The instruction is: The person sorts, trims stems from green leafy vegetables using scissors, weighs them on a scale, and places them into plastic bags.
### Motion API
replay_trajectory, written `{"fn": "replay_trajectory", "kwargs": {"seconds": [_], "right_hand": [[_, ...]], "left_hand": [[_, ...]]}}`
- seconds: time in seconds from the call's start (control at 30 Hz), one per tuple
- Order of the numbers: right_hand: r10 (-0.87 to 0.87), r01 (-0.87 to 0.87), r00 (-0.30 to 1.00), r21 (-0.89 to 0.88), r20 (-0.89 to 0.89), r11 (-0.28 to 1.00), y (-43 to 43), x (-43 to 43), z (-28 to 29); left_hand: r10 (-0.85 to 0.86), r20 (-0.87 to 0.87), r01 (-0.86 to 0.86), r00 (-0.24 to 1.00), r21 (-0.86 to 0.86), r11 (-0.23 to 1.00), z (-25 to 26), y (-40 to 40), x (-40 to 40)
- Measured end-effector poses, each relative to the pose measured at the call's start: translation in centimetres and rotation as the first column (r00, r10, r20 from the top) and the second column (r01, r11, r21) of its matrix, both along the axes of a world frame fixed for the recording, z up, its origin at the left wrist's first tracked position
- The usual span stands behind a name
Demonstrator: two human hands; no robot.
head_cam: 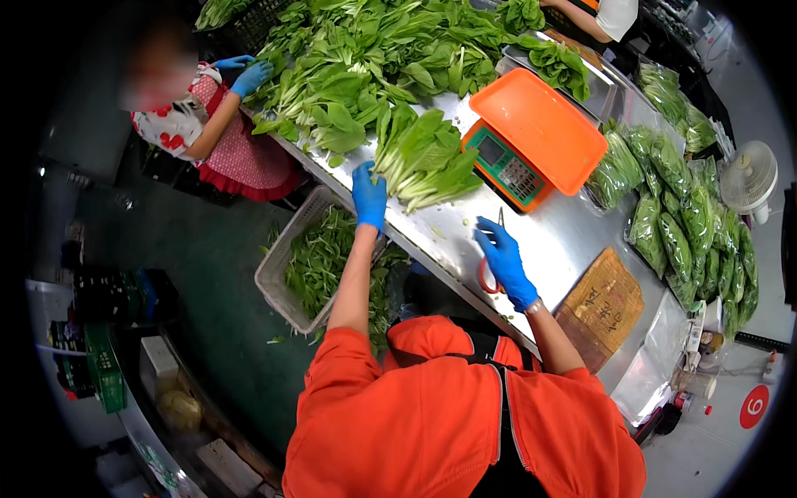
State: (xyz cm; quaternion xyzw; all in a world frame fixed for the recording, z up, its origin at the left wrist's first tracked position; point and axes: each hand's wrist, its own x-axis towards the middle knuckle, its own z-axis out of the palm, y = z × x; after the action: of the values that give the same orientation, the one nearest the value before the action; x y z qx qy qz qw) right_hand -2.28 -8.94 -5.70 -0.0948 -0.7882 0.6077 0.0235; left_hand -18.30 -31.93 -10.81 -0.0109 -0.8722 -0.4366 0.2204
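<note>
My left hand (pixel 370 198), in a blue glove, is at the table's edge with thumb and fingers apart. Its fingertips are beside a loose bunch of leafy greens (pixel 426 159), whose pale stems point towards me. My right hand (pixel 507 264), also gloved in blue, is over the metal table (pixel 439 239) with its fingers spread. Partly hidden beneath it is a pair of scissors (pixel 487 280) with red handles, and a blade tip shows past the fingers. Beyond the hands stands a digital scale (pixel 507 163) with an orange weighing tray (pixel 538 127).
A large heap of greens (pixel 373 56) covers the far table. Bagged greens (pixel 697 224) are piled at right near a white fan (pixel 749 177). A cardboard piece (pixel 601 308) lies by my right arm. Below the edge is a crate (pixel 277 274) of trimmings. Two other people (pixel 249 146) work nearby.
</note>
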Motion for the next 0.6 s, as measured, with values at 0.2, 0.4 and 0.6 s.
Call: {"fn": "replay_trajectory", "kwargs": {"seconds": [0.2, 0.4, 0.6], "right_hand": [[0.129, -0.133, 0.983, 0.021, 0.132, 0.991, -10.1, -10.4, 0.0], [0.067, -0.068, 0.998, 0.304, 0.016, 0.950, -13.3, -15.1, -3.7], [0.017, -0.017, 1.000, 0.331, 0.003, 0.943, -13.5, -15.3, -4.1]], "left_hand": [[-0.110, 0.324, 0.176, 0.940, -0.183, 0.967, -5.2, -4.4, -9.6], [-0.641, 0.493, 0.143, 0.588, 0.716, 0.683, -4.2, -6.2, -11.2], [-0.533, 0.455, 0.380, 0.713, 0.389, 0.840, -3.0, -4.5, -12.1]]}}
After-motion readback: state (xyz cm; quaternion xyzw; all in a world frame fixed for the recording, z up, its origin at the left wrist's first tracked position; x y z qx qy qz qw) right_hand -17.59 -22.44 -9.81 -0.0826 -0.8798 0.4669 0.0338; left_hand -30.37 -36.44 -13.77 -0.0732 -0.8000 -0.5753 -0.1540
